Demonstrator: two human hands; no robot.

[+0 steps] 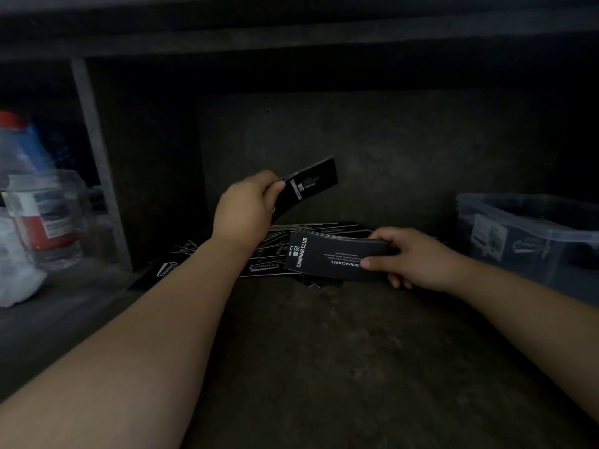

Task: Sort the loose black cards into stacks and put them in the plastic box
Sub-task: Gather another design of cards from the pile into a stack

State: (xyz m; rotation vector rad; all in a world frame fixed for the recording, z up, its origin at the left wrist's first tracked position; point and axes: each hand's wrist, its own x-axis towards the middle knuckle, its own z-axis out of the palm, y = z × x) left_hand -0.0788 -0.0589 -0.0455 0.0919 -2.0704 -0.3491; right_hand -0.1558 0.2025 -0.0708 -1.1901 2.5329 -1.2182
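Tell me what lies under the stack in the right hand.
Loose cards stick out past the stack at its left and far edges. The stack and the right hand cover whatever lies directly beneath.

Beyond your fingers [380, 235] stands a dark wall [405, 140]; below them, rough dim floor [324, 351]; leftward, a grey post [94, 150].

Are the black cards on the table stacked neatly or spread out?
Spread out: the loose black cards lie overlapping at different angles on the dark table, unlike the neat black card stack the right hand holds.
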